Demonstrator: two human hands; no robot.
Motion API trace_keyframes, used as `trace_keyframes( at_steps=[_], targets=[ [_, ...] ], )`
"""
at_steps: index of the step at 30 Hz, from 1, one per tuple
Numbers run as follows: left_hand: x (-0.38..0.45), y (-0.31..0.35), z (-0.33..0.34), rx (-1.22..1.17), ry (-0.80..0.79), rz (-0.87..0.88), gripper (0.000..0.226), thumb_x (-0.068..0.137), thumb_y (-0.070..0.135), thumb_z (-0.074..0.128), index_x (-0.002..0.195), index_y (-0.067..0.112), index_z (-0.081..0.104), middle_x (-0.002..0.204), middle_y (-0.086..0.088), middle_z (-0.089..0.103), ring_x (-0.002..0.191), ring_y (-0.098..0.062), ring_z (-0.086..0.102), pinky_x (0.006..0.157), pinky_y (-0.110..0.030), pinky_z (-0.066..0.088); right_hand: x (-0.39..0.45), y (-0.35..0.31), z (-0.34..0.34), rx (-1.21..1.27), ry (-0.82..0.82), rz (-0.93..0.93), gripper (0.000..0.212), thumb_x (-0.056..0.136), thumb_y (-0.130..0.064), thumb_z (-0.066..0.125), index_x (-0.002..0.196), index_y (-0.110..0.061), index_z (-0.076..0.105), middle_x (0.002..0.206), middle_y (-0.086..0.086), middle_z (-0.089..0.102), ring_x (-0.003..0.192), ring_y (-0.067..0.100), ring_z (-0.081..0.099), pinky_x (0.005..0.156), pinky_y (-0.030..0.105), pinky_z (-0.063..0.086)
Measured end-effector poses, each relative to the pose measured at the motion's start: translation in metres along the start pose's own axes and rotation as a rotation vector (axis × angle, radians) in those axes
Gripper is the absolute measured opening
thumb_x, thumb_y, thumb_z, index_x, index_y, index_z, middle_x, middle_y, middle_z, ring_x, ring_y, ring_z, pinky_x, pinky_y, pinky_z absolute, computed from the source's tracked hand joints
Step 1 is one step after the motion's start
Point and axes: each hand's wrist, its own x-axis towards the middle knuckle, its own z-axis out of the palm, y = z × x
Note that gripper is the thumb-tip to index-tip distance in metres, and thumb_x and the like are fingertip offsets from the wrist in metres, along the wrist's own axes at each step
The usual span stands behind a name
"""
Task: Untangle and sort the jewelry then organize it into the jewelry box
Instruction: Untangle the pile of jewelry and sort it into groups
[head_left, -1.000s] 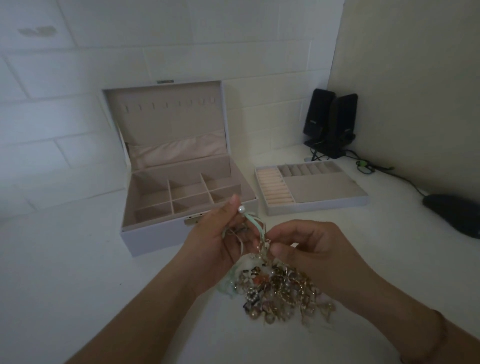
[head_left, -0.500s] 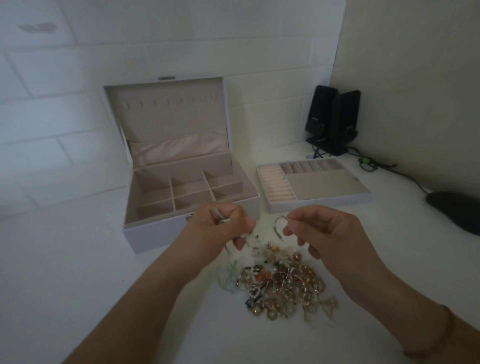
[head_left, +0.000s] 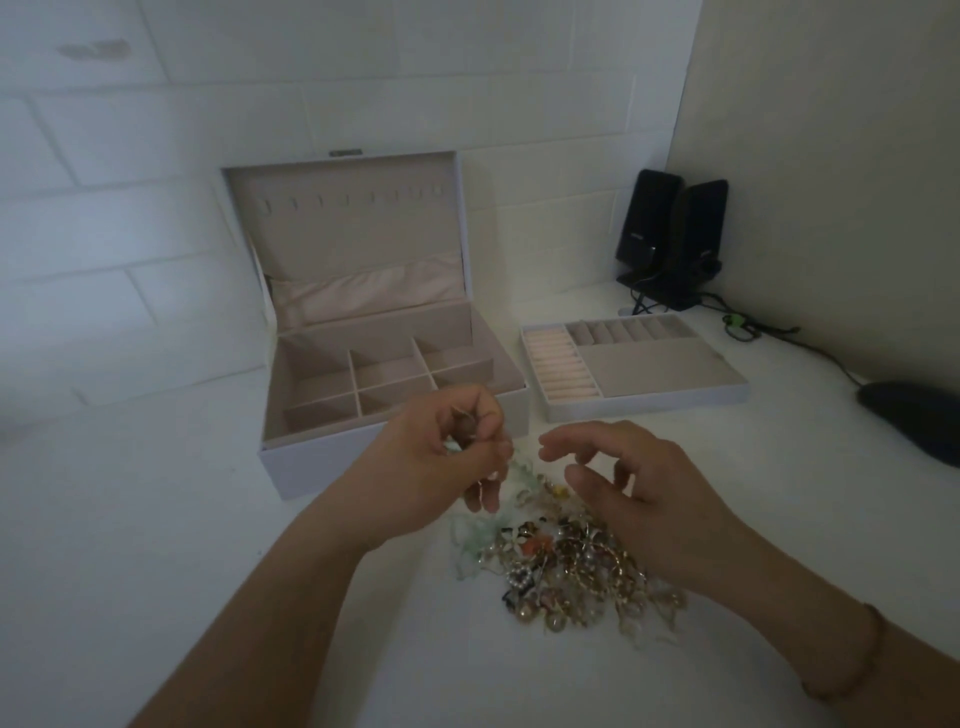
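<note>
A tangled heap of jewelry (head_left: 566, 569), mostly gold pieces with a pale green strand at its left, lies on the white table. My left hand (head_left: 447, 457) hovers above the heap's far left edge, fingers curled round a small thin piece, partly hidden. My right hand (head_left: 623, 478) hangs over the heap's right side with loosely bent fingers holding nothing. The open jewelry box (head_left: 291, 457) stands just behind my left hand, its lid upright and its compartments bare. Its removable tray (head_left: 649, 408) sits to the right of the box.
Two black speakers (head_left: 670, 234) stand in the back right corner with cables (head_left: 748, 327) trailing along the wall. A dark object (head_left: 914, 415) lies at the right edge. A tiled wall rises right behind the box.
The heap was lifted between both hands, then lay on the table. My right hand let go of the small curved piece it pinched and opened. My left hand kept its small piece.
</note>
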Motion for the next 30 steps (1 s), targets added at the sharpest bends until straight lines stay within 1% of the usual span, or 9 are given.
trace_keyframes(
  at_steps=[5, 7, 10, 14, 16, 19, 23, 25, 30],
  targets=[
    [0.002, -0.004, 0.002, -0.362, -0.027, 0.022, 0.015, 0.08, 0.007, 0.063, 0.081, 0.011, 0.048, 0.063, -0.008, 0.058, 0.051, -0.025, 0.058, 0.052, -0.029, 0.049, 0.001, -0.004, 0.004, 0.049, -0.104, -0.046, 0.026, 0.095, -0.041, 0.045, 0.119, -0.043, 0.056, 0.114, -0.031, 0.057, 0.114, -0.003, 0.049, 0.084, 0.019, 0.036],
    [0.002, -0.004, 0.004, -0.452, -0.07, 0.037, 0.012, 0.079, 0.01, 0.063, 0.083, 0.012, 0.052, 0.064, -0.009, 0.057, 0.053, -0.024, 0.059, 0.054, -0.03, 0.051, 0.004, -0.011, 0.005, 0.165, -0.139, -0.073, 0.018, 0.096, -0.038, 0.049, 0.109, -0.04, 0.062, 0.109, -0.025, 0.064, 0.106, 0.003, 0.058, 0.079, 0.023, 0.041],
    [0.001, -0.006, 0.008, -0.53, -0.09, 0.042, 0.013, 0.086, -0.001, 0.056, 0.086, 0.008, 0.049, 0.066, -0.008, 0.057, 0.056, -0.022, 0.062, 0.057, -0.03, 0.053, 0.005, -0.019, 0.002, 0.393, -0.163, -0.032, 0.015, 0.092, -0.019, 0.06, 0.099, -0.03, 0.068, 0.096, -0.011, 0.073, 0.09, 0.008, 0.067, 0.073, 0.024, 0.049],
    [0.003, -0.007, 0.012, -0.629, -0.106, 0.027, 0.013, 0.085, 0.001, 0.057, 0.082, 0.013, 0.054, 0.067, -0.006, 0.056, 0.058, -0.023, 0.062, 0.059, -0.031, 0.054, 0.006, -0.018, 0.002, 0.532, -0.108, 0.09, 0.024, 0.078, -0.017, 0.073, 0.097, -0.032, 0.071, 0.084, -0.002, 0.076, 0.075, 0.031, 0.069, 0.074, 0.048, 0.051],
    [0.004, -0.007, 0.013, -0.646, -0.096, 0.016, 0.009, 0.085, 0.003, 0.057, 0.085, 0.012, 0.052, 0.066, -0.003, 0.056, 0.058, -0.021, 0.061, 0.06, -0.03, 0.054, 0.007, -0.016, 0.001, 0.552, -0.049, 0.119, 0.027, 0.074, -0.016, 0.076, 0.094, -0.033, 0.072, 0.08, 0.0, 0.076, 0.066, 0.027, 0.065, 0.068, 0.042, 0.047],
    [0.005, -0.01, 0.012, -0.585, -0.023, 0.014, 0.006, 0.086, 0.007, 0.058, 0.086, 0.012, 0.053, 0.07, -0.004, 0.052, 0.057, -0.021, 0.059, 0.058, -0.031, 0.053, 0.008, -0.013, -0.003, 0.61, -0.007, 0.157, 0.027, 0.07, -0.015, 0.077, 0.092, -0.031, 0.072, 0.076, 0.002, 0.074, 0.065, 0.024, 0.058, 0.067, 0.038, 0.046],
    [0.004, -0.012, 0.013, -0.46, 0.026, 0.001, 0.004, 0.086, 0.012, 0.061, 0.085, 0.016, 0.06, 0.073, -0.005, 0.047, 0.053, -0.02, 0.054, 0.055, -0.028, 0.049, 0.007, -0.016, -0.002, 0.669, 0.022, 0.151, 0.029, 0.079, 0.01, 0.067, 0.093, -0.014, 0.069, 0.068, 0.005, 0.067, 0.055, 0.019, 0.065, 0.053, 0.027, 0.052],
    [0.004, -0.012, 0.015, -0.495, 0.029, -0.019, 0.006, 0.088, 0.011, 0.055, 0.087, 0.014, 0.06, 0.07, -0.003, 0.047, 0.05, -0.019, 0.05, 0.053, -0.027, 0.046, 0.006, -0.018, -0.002, 0.655, 0.03, 0.149, 0.029, 0.08, 0.013, 0.064, 0.094, -0.013, 0.068, 0.068, 0.005, 0.065, 0.053, 0.019, 0.066, 0.051, 0.024, 0.052],
    [0.003, -0.01, 0.016, -0.492, 0.04, -0.033, 0.011, 0.087, 0.01, 0.052, 0.085, 0.017, 0.061, 0.067, 0.001, 0.041, 0.051, -0.015, 0.041, 0.054, -0.024, 0.038, 0.005, -0.014, -0.004, 0.449, 0.066, 0.116, 0.036, 0.078, 0.003, 0.072, 0.087, -0.032, 0.072, 0.075, 0.002, 0.067, 0.069, 0.008, 0.065, 0.063, 0.019, 0.051]
  ],
)
